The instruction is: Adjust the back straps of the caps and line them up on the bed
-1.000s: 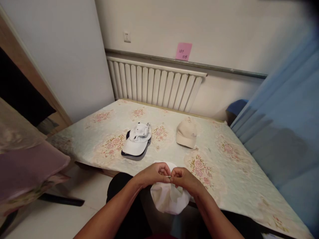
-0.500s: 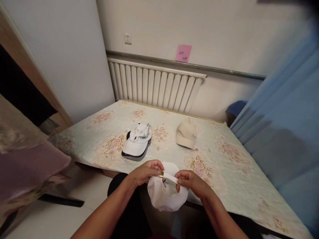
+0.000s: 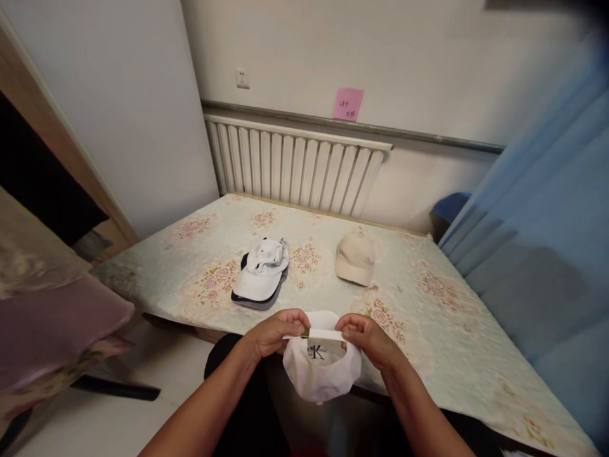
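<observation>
Pinching adjuster strap (image 3: 326, 334) of white baseball cap (image 3: 326, 383): left hand (image 3: 275, 333) at brass buckle (image 3: 305, 332), right hand (image 3: 372, 339) at opposite end. Strap runs crosswise between them; cap hangs below, by near edge of floral-covered table (image 3: 442, 343).

Shows white on the nearest cap (image 3: 323, 381), with black lettering (image 3: 317, 352) and gold-coloured clasp (image 3: 305, 332). Shows beige on the lone cap (image 3: 356, 257), and white above dark navy on the stacked caps (image 3: 259, 279). Carries pink roses (image 3: 380, 312) on the pale green cloth (image 3: 457, 374), pink with dark handwriting (image 3: 351, 115) on the paper note (image 3: 348, 96), light blue on the curtain (image 3: 547, 216).
</observation>
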`<state>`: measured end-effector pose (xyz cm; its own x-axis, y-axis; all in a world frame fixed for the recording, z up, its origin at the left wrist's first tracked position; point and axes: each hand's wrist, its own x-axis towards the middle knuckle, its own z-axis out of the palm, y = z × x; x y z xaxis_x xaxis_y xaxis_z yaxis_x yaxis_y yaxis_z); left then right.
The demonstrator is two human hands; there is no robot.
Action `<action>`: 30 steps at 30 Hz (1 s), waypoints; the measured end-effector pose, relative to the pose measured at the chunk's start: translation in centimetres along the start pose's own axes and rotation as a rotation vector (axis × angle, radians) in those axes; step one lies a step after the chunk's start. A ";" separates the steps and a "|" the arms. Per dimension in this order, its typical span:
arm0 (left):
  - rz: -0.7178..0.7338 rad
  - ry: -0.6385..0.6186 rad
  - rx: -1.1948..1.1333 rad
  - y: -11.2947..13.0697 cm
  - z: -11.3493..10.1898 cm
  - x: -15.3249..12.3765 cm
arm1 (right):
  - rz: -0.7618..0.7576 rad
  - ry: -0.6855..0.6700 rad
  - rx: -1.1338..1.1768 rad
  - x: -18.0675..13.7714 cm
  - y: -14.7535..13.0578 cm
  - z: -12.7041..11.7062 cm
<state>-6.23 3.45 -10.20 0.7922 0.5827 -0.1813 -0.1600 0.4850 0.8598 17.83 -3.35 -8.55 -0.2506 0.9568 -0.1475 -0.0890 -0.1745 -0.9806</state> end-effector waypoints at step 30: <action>-0.080 0.009 0.118 -0.4 0.4 -0.1 | 0.054 0.044 0.024 -0.1 0.6 -0.6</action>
<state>-6.02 2.95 -10.31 0.7941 0.5515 -0.2556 -0.0257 0.4505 0.8924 18.37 -3.44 -9.20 -0.2129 0.9551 -0.2063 -0.0997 -0.2313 -0.9678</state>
